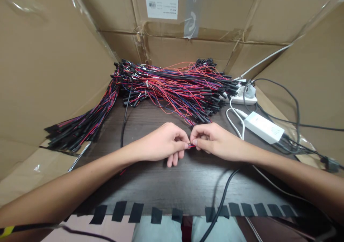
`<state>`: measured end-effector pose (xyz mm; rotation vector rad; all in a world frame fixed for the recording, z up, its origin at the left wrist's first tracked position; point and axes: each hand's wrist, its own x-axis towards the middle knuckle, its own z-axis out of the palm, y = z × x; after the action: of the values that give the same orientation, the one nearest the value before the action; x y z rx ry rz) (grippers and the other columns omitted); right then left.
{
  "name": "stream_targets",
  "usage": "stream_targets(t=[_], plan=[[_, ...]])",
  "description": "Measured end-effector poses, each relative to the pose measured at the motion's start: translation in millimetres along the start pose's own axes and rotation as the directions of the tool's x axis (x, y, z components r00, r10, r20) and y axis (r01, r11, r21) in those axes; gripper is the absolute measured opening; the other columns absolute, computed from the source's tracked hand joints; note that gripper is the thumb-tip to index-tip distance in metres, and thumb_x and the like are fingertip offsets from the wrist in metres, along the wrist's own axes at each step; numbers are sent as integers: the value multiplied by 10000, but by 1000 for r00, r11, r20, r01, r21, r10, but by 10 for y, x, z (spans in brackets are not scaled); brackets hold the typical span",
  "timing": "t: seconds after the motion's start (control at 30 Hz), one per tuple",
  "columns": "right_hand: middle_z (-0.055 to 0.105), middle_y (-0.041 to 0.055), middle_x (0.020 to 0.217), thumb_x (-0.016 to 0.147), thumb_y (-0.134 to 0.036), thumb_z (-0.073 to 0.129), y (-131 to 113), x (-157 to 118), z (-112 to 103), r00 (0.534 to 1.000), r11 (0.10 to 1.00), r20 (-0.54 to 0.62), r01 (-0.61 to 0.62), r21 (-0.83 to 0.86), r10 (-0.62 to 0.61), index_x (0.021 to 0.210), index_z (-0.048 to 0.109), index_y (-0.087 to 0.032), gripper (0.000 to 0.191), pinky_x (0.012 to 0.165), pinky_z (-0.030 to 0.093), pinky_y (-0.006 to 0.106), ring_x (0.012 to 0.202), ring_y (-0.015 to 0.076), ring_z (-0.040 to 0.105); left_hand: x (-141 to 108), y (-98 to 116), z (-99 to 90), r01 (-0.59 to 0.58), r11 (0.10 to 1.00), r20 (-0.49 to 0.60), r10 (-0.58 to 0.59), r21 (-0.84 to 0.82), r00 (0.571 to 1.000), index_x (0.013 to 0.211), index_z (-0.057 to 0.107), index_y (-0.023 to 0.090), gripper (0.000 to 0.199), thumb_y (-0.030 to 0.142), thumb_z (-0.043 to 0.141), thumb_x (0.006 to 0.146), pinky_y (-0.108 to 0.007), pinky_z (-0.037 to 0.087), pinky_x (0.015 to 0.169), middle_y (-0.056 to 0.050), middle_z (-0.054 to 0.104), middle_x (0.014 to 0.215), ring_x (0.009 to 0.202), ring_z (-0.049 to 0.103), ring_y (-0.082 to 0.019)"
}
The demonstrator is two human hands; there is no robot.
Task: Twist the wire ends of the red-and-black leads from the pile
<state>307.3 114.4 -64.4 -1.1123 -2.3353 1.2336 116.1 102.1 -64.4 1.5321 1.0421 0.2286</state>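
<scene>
Both of my hands meet over the middle of the dark table. My left hand [172,143] pinches thin red and dark wires [191,145] between thumb and forefinger, its other fingers curled loosely below. Close beside it, my right hand [208,140] grips the same wires with thumb and fingertips. Only a short stretch of wire shows between the hands; the rest is hidden by them. Just beyond the hands lies a large pile of wire harnesses [172,86], red, blue and black, with black sleeves and connectors at the ends.
A separate bundle of harnesses [80,127] hangs toward the left. At right are a white power adapter [263,127], a power strip [244,98] and loose cables. Black tape pieces [136,212] line the table's front edge [196,208]. Cardboard walls [215,50] surround the table.
</scene>
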Motion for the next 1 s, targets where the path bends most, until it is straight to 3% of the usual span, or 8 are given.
stream_targets(t=[0.4, 1.0], plan=[[602, -2, 597, 762, -118, 533, 13, 37, -56, 990, 993, 131, -62, 100, 49, 716, 599, -120, 80, 487, 348, 182, 519, 79, 462, -2, -9, -7, 1, 993, 45, 5, -119, 999, 896, 533, 134, 97, 215, 522, 844, -209, 486, 423, -15, 654, 613, 491, 653, -147], [549, -20, 577, 740, -144, 534, 11, 62, -171, 988, 988, 110, -116, 102, 105, 689, 593, -129, 79, 534, 351, 218, 536, 91, 455, -27, 32, -124, 43, 996, 0, -43, 84, 999, 737, 548, 135, 130, 186, 493, 843, -203, 487, 438, -26, 671, 621, 495, 664, -147]])
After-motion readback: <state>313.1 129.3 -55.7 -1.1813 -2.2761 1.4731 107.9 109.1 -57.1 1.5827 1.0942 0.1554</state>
